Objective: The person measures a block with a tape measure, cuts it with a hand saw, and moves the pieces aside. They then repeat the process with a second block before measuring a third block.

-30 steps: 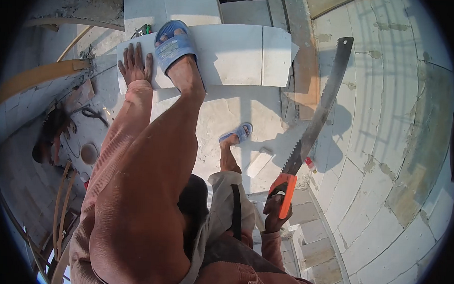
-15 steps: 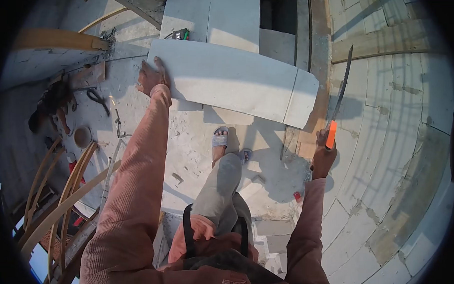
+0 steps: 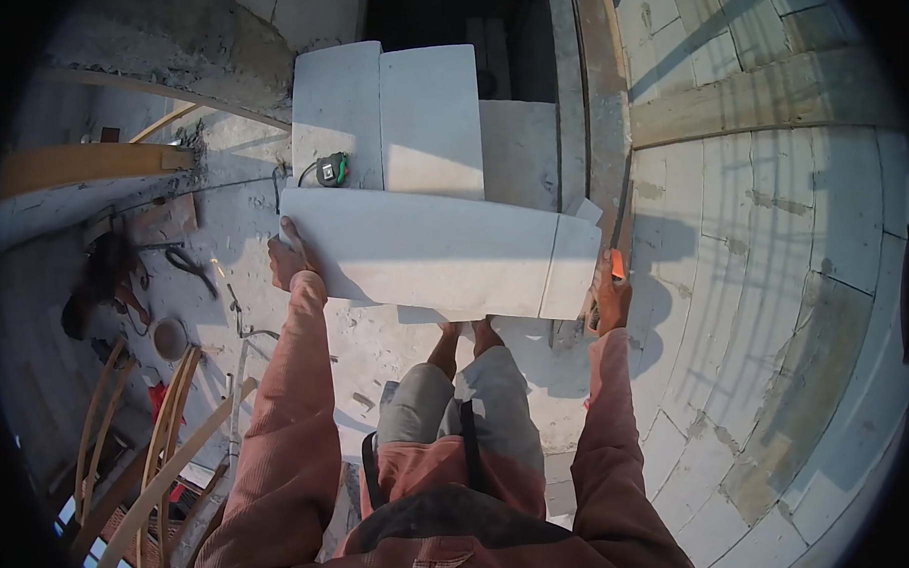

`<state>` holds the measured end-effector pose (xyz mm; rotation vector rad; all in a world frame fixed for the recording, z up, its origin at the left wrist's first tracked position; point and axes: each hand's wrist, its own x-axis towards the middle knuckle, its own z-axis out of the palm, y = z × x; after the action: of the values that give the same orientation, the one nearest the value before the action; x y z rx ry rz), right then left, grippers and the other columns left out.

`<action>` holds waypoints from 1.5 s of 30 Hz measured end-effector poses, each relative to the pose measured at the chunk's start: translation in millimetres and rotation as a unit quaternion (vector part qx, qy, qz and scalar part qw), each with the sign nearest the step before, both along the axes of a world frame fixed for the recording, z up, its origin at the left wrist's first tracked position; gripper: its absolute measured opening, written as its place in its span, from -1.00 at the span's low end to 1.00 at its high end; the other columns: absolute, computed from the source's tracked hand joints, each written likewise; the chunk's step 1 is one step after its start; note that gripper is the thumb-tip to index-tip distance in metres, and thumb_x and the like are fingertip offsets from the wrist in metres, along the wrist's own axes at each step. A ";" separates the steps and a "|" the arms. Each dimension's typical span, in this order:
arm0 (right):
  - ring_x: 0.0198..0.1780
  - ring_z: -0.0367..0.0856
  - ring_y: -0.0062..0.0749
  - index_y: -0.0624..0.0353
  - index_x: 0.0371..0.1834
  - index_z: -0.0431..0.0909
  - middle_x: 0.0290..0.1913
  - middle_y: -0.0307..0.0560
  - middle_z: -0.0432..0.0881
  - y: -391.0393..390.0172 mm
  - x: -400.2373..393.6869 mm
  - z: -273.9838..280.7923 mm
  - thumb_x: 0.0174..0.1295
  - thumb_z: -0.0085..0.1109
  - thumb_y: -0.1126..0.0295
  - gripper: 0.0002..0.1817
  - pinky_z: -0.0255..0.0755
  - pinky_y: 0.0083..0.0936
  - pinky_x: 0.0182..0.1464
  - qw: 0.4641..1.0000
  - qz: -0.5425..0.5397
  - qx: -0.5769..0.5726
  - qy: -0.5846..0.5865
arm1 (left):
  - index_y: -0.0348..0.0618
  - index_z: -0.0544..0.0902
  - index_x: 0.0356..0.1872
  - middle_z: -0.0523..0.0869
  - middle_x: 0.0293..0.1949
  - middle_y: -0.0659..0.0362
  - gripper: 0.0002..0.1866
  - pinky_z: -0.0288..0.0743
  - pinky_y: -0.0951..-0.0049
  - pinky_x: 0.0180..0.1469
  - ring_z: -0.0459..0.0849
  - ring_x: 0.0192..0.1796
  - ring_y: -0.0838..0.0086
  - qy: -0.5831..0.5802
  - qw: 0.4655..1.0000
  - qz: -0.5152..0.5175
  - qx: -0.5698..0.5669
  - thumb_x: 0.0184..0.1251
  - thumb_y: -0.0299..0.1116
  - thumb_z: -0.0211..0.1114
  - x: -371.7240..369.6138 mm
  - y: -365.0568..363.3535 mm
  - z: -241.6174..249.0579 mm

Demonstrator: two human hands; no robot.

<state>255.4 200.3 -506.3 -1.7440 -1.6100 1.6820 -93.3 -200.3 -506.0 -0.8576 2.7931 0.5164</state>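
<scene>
A long white block (image 3: 426, 248) lies crosswise in front of me, with a straight line across it near its right end. My left hand (image 3: 293, 258) grips the block's left end, thumb on the top face and fingers down the side. At the other end, my right hand (image 3: 611, 295) is closed around the orange handle of a hand saw (image 3: 616, 263), right beside the block's edge. The saw's dark blade points away from me. Just beyond the block, a green and black tape measure (image 3: 330, 169) rests on two more white blocks (image 3: 430, 118).
On the right stands a wall of pale blocks (image 3: 714, 293) with a concrete band. To the left, another person (image 3: 104, 282) crouches near a round bucket (image 3: 169, 339). Curved wooden strips (image 3: 159, 444) rise at lower left. A dark opening (image 3: 434, 23) lies ahead.
The right hand has brought the saw left to the block's right end. The block now lies straighter across and lower in view. My feet are now mostly hidden beneath it.
</scene>
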 end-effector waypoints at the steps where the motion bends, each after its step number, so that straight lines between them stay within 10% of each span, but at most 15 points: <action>1: -0.37 0.52 -0.73 0.22 -0.03 0.62 -0.32 -0.33 0.60 3.1 -1.7 -5.5 0.35 0.31 -0.11 -0.47 0.41 -0.69 -0.39 1.000 0.007 -0.005 0.002 | -0.24 0.55 0.29 0.70 0.16 -0.05 0.06 0.45 0.11 0.30 0.70 0.15 0.03 -0.042 0.998 0.043 0.029 0.29 0.63 -0.23 -16.1 -9.5 -7.3; 6: -0.65 0.22 -0.79 -0.03 -0.44 0.51 -0.65 -0.49 0.34 29.2 -22.3 -18.4 0.33 0.32 -0.15 -0.54 0.03 -0.64 -0.61 0.999 0.035 -0.025 -0.029 | -0.44 0.56 0.28 0.71 0.13 -0.08 0.26 0.50 0.18 0.21 0.69 0.15 0.13 -0.150 0.965 0.063 0.207 0.13 0.75 -0.18 -77.0 -36.2 -16.0; 11: -0.22 0.62 -0.29 0.33 -0.22 0.67 -0.34 -0.03 0.72 44.1 -50.8 -3.1 0.28 0.28 -0.22 -0.34 0.45 -0.33 -0.02 0.980 0.114 -0.005 -0.161 | -0.43 0.58 0.27 0.73 0.08 -0.08 0.21 0.52 0.19 0.17 0.71 0.07 0.15 -0.197 0.966 0.001 0.168 0.12 0.70 -0.03 -96.1 -13.2 -15.4; 17: -0.17 0.66 -0.16 0.36 -0.17 0.64 -0.25 0.07 0.73 42.4 -60.3 -5.7 0.26 0.23 -0.29 -0.26 0.45 -0.30 0.02 0.960 0.140 -0.039 -0.241 | -0.43 0.60 0.25 0.72 0.09 -0.09 0.06 0.51 0.19 0.18 0.68 0.11 0.16 -0.180 0.968 0.015 0.176 0.23 0.54 0.08 -99.6 -42.6 -48.0; 23: -0.20 0.58 -0.32 0.31 -0.12 0.62 -0.26 -0.01 0.69 16.2 -71.8 37.0 0.34 0.26 -0.14 -0.41 0.45 -0.40 -0.01 0.980 0.077 0.019 -0.184 | -0.32 0.64 0.20 0.66 0.15 -0.10 -0.06 0.50 0.20 0.18 0.65 0.12 0.15 -0.074 0.986 0.060 0.134 0.28 0.48 0.08 -77.5 -38.8 -14.8; 27: -0.21 0.50 -0.44 0.30 -0.13 0.61 -0.28 -0.15 0.64 8.9 -103.3 73.2 0.40 0.25 -0.03 -0.51 0.40 -0.48 -0.04 0.992 0.006 0.083 -0.091 | -0.12 0.61 0.09 0.60 0.17 0.07 -0.35 0.38 0.18 0.25 0.55 0.16 0.18 0.121 0.900 0.202 0.368 0.20 0.21 0.16 -45.7 -99.9 -13.7; 30: -0.18 0.45 -0.50 0.31 -0.13 0.59 -0.26 -0.23 0.59 4.8 -132.0 94.8 0.44 0.23 0.01 -0.53 0.37 -0.50 -0.02 0.992 -0.036 0.122 -0.004 | -0.21 0.54 0.20 0.61 0.21 0.11 -0.20 0.45 0.26 0.15 0.59 0.15 0.28 0.201 0.868 0.258 0.375 0.22 0.33 0.17 -26.3 -111.0 6.0; 37: -0.08 0.42 -0.56 0.32 -0.08 0.56 -0.16 -0.25 0.57 -7.4 -112.3 109.1 0.47 0.20 0.05 -0.55 0.31 -0.56 0.08 0.989 -0.014 0.119 0.086 | -0.26 0.46 0.32 0.59 0.25 0.04 -0.20 0.35 0.20 0.34 0.51 0.31 0.25 0.202 0.803 0.232 0.510 0.31 0.24 0.22 20.2 -96.2 45.8; 42: -0.32 0.33 -0.65 0.29 0.08 0.57 -0.37 -0.37 0.42 -29.7 -58.6 96.0 0.45 0.20 0.01 -0.51 0.27 -0.61 -0.21 0.992 -0.054 0.090 0.064 | -0.13 0.46 0.36 0.54 0.31 0.09 -0.23 0.31 0.20 0.40 0.49 0.34 0.25 0.219 0.778 0.239 0.539 0.30 0.20 0.34 55.6 -106.8 33.2; 45: -0.13 0.53 -0.51 0.30 0.28 0.49 -0.12 -0.17 0.55 -44.0 -28.7 80.3 0.44 0.21 -0.01 -0.40 0.43 -0.51 -0.06 0.995 -0.055 0.064 0.060 | -0.06 0.46 0.37 0.53 0.31 0.11 -0.19 0.32 0.18 0.41 0.49 0.33 0.25 0.190 0.804 0.240 0.509 0.22 0.24 0.41 74.3 -125.6 34.5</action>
<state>226.7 156.3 -426.0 -1.6077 -1.5056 1.5640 -19.0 -325.9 -471.5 -1.1947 1.9300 2.1804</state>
